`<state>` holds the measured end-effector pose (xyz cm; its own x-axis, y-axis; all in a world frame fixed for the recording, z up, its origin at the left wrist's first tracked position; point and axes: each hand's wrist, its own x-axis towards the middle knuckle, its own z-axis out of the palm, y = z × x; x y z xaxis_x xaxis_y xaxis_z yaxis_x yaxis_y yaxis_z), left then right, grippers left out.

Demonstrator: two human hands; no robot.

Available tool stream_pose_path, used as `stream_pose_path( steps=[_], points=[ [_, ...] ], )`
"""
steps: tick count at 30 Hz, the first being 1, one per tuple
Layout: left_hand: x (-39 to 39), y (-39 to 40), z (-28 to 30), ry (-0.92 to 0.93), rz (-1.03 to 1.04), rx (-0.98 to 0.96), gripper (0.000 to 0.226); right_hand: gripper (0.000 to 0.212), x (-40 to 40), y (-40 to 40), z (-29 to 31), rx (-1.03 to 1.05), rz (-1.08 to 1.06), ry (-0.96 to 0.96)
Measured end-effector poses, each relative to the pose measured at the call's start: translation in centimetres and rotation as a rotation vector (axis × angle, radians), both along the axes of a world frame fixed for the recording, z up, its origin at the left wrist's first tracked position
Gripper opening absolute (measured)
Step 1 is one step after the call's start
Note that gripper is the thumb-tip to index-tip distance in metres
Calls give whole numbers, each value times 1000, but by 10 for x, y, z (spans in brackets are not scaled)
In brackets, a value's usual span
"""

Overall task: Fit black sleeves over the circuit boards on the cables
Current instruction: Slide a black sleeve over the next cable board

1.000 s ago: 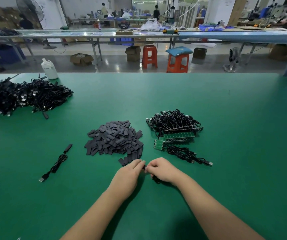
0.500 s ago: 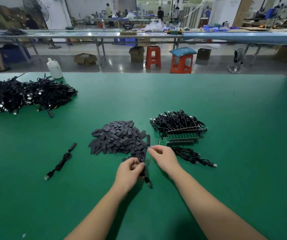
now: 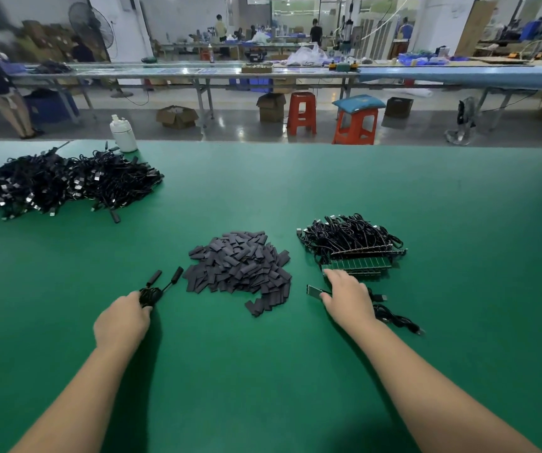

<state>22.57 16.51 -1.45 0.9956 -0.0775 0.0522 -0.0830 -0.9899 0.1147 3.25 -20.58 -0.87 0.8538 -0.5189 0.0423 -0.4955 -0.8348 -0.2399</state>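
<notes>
Green matting covers the worktop (image 3: 328, 178), and both hands rest on it, well apart. The left hand (image 3: 122, 322) curls its fingers round a coiled black cable (image 3: 149, 295); from that coil two sleeved ends (image 3: 177, 275) stick out away from the hand, lying side by side on the mat. The right hand (image 3: 348, 297) lies palm down with fingers spread over a loose cable (image 3: 393, 317), its thumb beside a bare circuit board (image 3: 314, 291) that pokes out toward the left; whether it grips the board I cannot tell. Just beyond the right hand's fingertips sits a row of green boards (image 3: 359, 265) under a tangle of black cables (image 3: 348, 235). Between the hands, a little farther out, lies the heap of black sleeves (image 3: 240, 268). Far beyond the left hand sprawls a big pile of finished cables (image 3: 57, 183), with a white bottle (image 3: 122, 132) at the worktop's far edge.
</notes>
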Motion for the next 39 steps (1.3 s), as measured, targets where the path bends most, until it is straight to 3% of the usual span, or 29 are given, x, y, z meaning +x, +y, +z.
stream_pose_path(
  steps=[6, 12, 18, 22, 26, 39],
  points=[
    [-8, -5, -3, -65, 25, -40, 16, 30, -1, 11, -2, 24, -15, 63],
    [-35, -57, -2, -109, -244, -215, 22, 13, 7, 24, 12, 313, -22, -49],
    [-85, -141, 14, 349, -386, -862, 11, 13, 14, 43, 33, 668, 117, -195],
    [-107, -174, 22, 426, -286, -1113, 16, 11, 14, 50, 34, 730, 133, -224],
    [-115, -184, 24, 424, -252, -1157, 17, 3, 9, 50, 34, 639, 118, -235],
    [-121, -190, 27, 383, -255, -1102, 16, 16, 0, 56, 29, 564, 39, -297]
  ],
)
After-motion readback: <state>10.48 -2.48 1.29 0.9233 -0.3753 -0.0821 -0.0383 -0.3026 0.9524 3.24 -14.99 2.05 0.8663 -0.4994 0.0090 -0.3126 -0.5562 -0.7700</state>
